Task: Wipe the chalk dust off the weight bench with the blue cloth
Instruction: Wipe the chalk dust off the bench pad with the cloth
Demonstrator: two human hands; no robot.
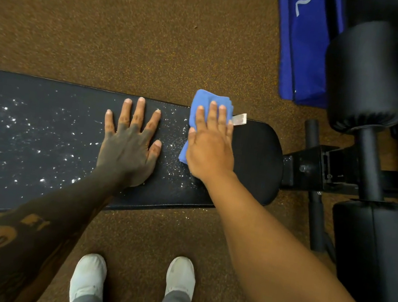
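Bench: long black padded weight bench lying across the brown speckled floor; white chalk dust scattered over its left part
Cloth: folded blue cloth on the bench's far edge, near its right end
Right hand: flat, fingers extended, pressing down on the cloth
Left hand: spread open, palm down on the pad, holding nothing

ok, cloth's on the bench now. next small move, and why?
Probably slide the right hand, pressing the blue cloth flat, leftward along the bench pad. The pad right of the cloth looks clean; chalk specks lie thick to its left. The left hand rests flat in that path and would need lifting first.
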